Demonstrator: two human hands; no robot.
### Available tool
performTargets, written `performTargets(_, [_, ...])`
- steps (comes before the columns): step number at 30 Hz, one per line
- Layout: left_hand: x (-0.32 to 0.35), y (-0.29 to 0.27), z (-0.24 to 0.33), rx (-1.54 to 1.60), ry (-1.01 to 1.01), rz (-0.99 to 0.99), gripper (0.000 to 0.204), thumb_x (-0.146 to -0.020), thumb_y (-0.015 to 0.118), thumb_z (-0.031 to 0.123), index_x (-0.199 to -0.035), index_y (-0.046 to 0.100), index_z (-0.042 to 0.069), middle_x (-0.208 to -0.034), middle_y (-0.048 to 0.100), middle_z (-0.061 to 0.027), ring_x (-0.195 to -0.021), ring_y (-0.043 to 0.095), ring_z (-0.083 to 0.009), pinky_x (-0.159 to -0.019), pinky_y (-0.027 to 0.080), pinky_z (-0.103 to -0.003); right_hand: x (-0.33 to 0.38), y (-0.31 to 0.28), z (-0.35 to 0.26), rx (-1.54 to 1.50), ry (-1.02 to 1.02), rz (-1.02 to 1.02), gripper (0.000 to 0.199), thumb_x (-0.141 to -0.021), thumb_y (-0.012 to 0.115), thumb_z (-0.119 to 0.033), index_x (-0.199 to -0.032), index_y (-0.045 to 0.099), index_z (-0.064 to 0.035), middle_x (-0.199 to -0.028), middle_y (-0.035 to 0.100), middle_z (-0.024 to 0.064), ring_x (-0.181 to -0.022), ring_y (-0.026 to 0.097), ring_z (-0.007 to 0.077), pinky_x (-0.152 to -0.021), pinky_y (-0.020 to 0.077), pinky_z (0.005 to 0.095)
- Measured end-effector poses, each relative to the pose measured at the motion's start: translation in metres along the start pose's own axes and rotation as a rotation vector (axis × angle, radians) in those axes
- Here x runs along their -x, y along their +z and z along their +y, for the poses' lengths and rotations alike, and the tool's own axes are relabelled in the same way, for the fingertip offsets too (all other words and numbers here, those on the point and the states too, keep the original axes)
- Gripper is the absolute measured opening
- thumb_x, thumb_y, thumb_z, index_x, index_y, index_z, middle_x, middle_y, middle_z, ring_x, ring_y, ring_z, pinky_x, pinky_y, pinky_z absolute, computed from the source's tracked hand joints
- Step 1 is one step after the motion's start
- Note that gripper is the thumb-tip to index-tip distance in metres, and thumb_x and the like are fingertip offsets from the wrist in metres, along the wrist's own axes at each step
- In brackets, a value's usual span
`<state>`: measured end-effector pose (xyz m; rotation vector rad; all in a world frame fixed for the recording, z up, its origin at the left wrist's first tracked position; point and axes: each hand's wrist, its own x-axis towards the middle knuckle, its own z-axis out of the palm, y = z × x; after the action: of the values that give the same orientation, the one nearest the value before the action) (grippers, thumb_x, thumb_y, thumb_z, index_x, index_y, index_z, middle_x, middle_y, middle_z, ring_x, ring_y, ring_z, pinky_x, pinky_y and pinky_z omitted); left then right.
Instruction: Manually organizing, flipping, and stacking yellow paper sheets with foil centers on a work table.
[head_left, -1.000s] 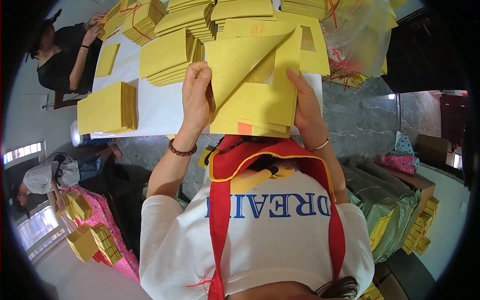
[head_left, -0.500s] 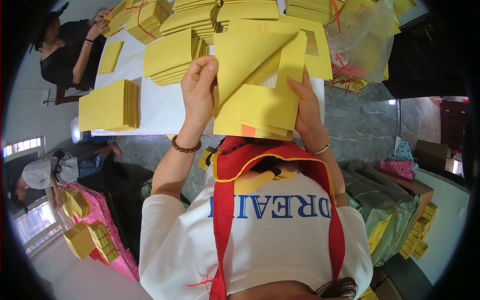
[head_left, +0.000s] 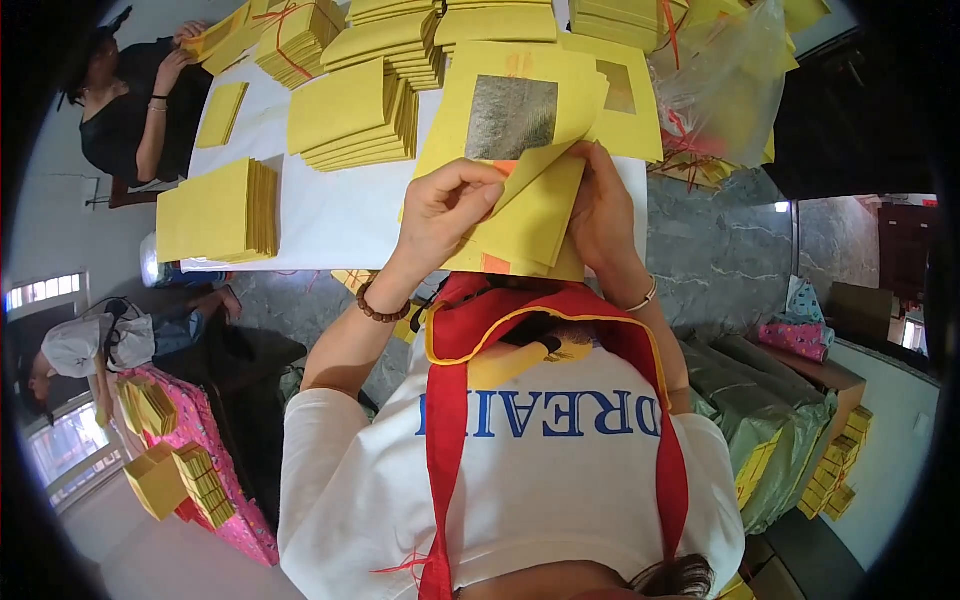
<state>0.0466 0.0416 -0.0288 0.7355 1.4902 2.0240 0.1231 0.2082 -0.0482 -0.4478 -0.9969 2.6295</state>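
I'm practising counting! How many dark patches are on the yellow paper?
2 in view: the big patch just beyond the left hand, and the smaller patch farther right. More may be hidden.

left hand (head_left: pixel 440 220) + right hand (head_left: pixel 608 215) = 2 | yellow sheets (head_left: pixel 530 225) held: 2 at least lol | silvery patches (head_left: pixel 512 118): 2 | co-workers (head_left: pixel 130 110): 2 | beaded bracelet (head_left: pixel 377 311): just 1 | clear plastic bag (head_left: pixel 730 95): 1 | yellow stacks (head_left: pixel 205 215) on white table (head_left: pixel 312 220): 6+, top's cut off

bold blue capital lettering (head_left: pixel 572 413) I saw upside down across the white T-shirt (head_left: pixel 570 500), one end partly covered by a red apron strap (head_left: pixel 447 440), faint orange marks (head_left: pixel 518 65) I could not read on a foil-patched yellow sheet (head_left: pixel 450 125)
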Motion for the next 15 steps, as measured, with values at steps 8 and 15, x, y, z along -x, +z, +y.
performTargets(8, [0.001, 0.0, -0.015, -0.09, 0.062, -0.028, 0.007, -0.082, 0.059, 0.001, -0.088, 0.06, -0.001, -0.081, 0.059, -0.0019, -0.066, 0.05, -0.0044, -0.059, 0.041, -0.019, 0.0, 0.004, -0.004, -0.037, 0.054, -0.039, 0.031, -0.097, 0.034, -0.031, -0.106, 0.049, -0.0051, -0.109, 0.053, 0.0077, -0.102, 0.053, 0.0176, -0.089, 0.0433, 0.0335])
performTargets(15, [0.0, 0.002, -0.012, -0.387, 0.13, -0.1, 0.007, -0.077, 0.061, 0.0, -0.084, 0.062, -0.001, -0.081, 0.06, -0.0047, -0.062, 0.049, -0.0073, -0.057, 0.041, -0.021, 0.0, 0.012, -0.005, -0.014, 0.052, 0.005, 0.034, -0.096, 0.035, -0.032, -0.115, 0.047, -0.0059, -0.11, 0.054, 0.0058, -0.102, 0.053, 0.0162, -0.089, 0.0435, 0.0326])
